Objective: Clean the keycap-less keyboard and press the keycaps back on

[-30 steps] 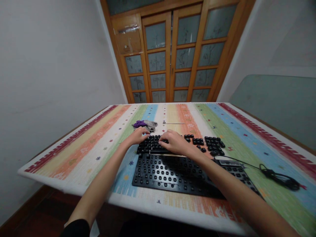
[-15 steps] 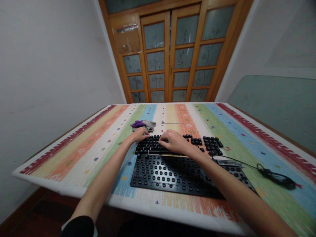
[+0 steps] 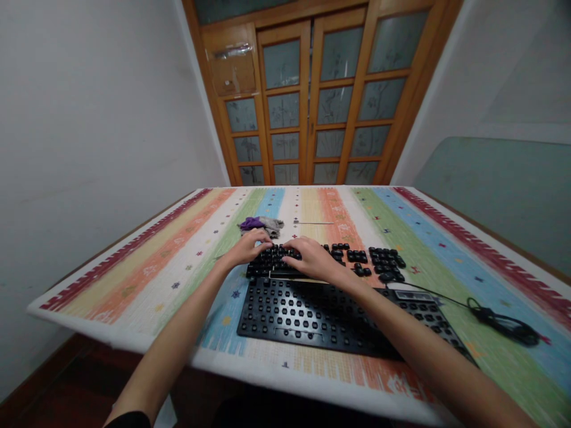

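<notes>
Black keycaps (image 3: pixel 263 261) lie grouped in keyboard order on the striped cloth. In front of them is the keyboard base (image 3: pixel 285 309), black, with rows of bare key posts. My left hand (image 3: pixel 250 245) rests at the far left of the keycaps, fingers apart and fingertips at the top rows. Over the middle of the keycaps is my right hand (image 3: pixel 310 258), thumb and forefinger spread, their tips at the keycaps. It hides part of the rows beneath. Neither hand visibly holds anything.
Gray and purple gloves (image 3: pixel 263 224) lie behind my left hand. A thin metal rod (image 3: pixel 314 223), perhaps a screwdriver, lies to their right. The keyboard's coiled cable (image 3: pixel 502 321) is at the right. Wooden doors (image 3: pixel 312 107) with glass panes stand beyond the table.
My left hand has shifted slightly, its fingers now spread more at the upper left keycaps. My right thumb and forefinger have opened wider and moved slightly left. The view has shifted a little.
</notes>
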Available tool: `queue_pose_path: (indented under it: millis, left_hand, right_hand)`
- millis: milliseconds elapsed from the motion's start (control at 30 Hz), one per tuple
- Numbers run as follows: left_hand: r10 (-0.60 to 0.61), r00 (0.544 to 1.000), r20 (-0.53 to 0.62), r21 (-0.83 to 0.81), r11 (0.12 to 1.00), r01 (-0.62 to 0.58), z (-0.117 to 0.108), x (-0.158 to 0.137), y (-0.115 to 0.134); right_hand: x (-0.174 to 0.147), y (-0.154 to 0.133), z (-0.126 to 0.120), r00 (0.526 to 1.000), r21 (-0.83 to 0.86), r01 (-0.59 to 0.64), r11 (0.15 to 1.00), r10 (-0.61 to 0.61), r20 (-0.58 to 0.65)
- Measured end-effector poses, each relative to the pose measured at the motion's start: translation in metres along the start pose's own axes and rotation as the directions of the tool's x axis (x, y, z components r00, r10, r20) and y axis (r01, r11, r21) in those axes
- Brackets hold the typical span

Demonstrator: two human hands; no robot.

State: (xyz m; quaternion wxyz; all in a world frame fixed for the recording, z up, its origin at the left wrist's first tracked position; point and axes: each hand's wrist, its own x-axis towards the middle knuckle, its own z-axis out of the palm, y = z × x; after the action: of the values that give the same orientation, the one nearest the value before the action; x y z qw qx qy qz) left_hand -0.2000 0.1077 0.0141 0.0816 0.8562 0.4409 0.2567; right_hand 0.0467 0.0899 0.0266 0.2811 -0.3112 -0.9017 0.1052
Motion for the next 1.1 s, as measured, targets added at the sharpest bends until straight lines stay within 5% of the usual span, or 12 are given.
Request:
queue_pose_path:
  millis: [333,1100]
  left_hand:
    - [0.042,0.997,-0.065,-0.162,0.985,-0.052,0.005,-0.040,0.045]
    - [0.089,0.995,0.036,-0.166,0.983,-0.082,0.010,-0.058,0.051]
  right_hand:
    - [-0.002,-0.011,0.015,0.996,0.294,0.091,0.951,-0.083,-0.040]
    - [-0.010,-0.015,0.033,0.979,0.181,0.055,0.982,-0.089,0.185]
